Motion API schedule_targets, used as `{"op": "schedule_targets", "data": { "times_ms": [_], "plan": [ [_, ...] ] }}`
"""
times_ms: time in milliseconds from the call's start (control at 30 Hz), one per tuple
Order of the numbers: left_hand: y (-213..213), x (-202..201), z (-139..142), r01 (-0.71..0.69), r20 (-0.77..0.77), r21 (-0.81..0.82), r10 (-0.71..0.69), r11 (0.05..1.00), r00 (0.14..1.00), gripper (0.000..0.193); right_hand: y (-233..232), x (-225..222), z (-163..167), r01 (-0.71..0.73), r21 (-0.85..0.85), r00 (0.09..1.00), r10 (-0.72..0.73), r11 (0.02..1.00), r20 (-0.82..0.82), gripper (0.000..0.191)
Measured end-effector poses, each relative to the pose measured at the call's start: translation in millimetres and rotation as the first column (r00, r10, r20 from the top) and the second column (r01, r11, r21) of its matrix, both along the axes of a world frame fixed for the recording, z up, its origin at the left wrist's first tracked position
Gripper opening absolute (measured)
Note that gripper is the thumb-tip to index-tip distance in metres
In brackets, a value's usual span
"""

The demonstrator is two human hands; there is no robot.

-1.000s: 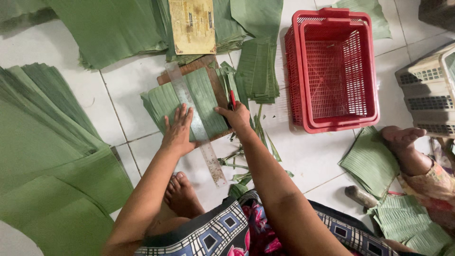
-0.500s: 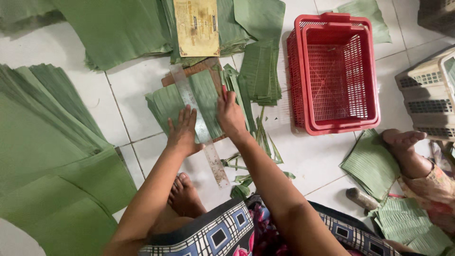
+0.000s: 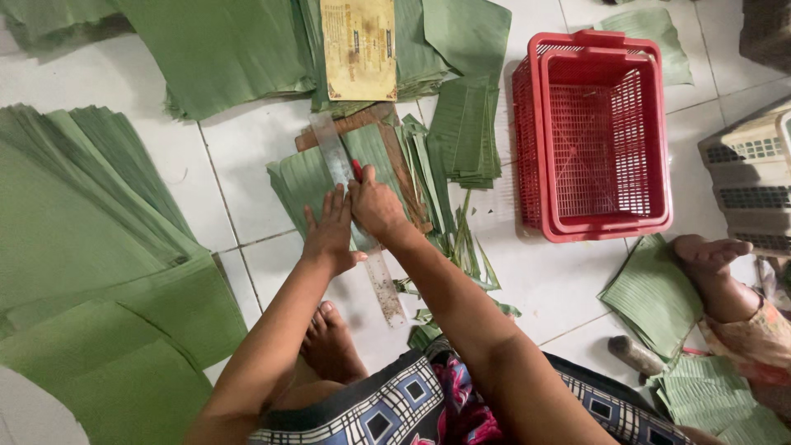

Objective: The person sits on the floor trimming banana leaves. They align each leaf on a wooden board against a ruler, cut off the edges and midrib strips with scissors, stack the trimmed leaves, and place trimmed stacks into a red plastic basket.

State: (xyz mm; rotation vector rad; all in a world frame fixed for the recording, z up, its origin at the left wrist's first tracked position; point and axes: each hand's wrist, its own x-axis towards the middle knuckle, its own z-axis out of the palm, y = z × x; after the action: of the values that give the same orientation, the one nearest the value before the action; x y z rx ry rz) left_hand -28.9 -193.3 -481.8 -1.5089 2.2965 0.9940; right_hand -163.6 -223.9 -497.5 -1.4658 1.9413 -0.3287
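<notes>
The right hand [image 3: 376, 206] is closed around a small red-handled cutting tool [image 3: 357, 170], only the red tip of which shows above the knuckles, and it rests against the long clear plastic ruler [image 3: 356, 216] that lies across a stack of cut green banana-leaf pieces [image 3: 301, 181]. The left hand [image 3: 331, 231] lies just beside it, on the other edge of the ruler, fingers spread flat and pressing down on the leaf stack, gripping nothing. The stack sits on a brown wooden board [image 3: 387, 144] whose edge shows past the ruler's far end. On the right-hand side of the ruler lie narrow green leaf strips and trimmings [image 3: 461, 247], and beyond them a neat pile of rectangular leaf pieces [image 3: 468, 132]. Farther that way stands a red plastic mesh basket [image 3: 593, 124] on the white tiled floor [image 3: 247, 156]. Beyond the ruler's far end a yellowish printed card [image 3: 358, 48] lies on large uncut leaves. Well to the ruler's left spread big overlapping banana leaves [image 3: 74, 247]. Near the ruler's near end rests the person's own bare foot [image 3: 329, 346]; another person's foot [image 3: 713, 259] shows past the basket.
</notes>
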Motion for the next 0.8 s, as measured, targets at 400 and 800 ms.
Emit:
{"op": "schedule_targets", "data": {
  "times_ms": [400, 800],
  "plan": [
    [8.4, -0.5, -28.7, 0.012, -0.042, -0.147, -0.018, 0.989, 0.999, 0.129, -22.7, -1.3, -0.1, -0.042, -0.012, 0.999, 0.042, 0.999, 0.026, 0.042],
    [6.0, -1.4, -34.8, -0.022, -0.038, -0.135, 0.017, 0.991, 0.999, 0.134, 51.1, -12.2, -4.9, -0.017, 0.141, 1.000, 0.018, 0.990, -0.006, 0.039]
  ]
}}
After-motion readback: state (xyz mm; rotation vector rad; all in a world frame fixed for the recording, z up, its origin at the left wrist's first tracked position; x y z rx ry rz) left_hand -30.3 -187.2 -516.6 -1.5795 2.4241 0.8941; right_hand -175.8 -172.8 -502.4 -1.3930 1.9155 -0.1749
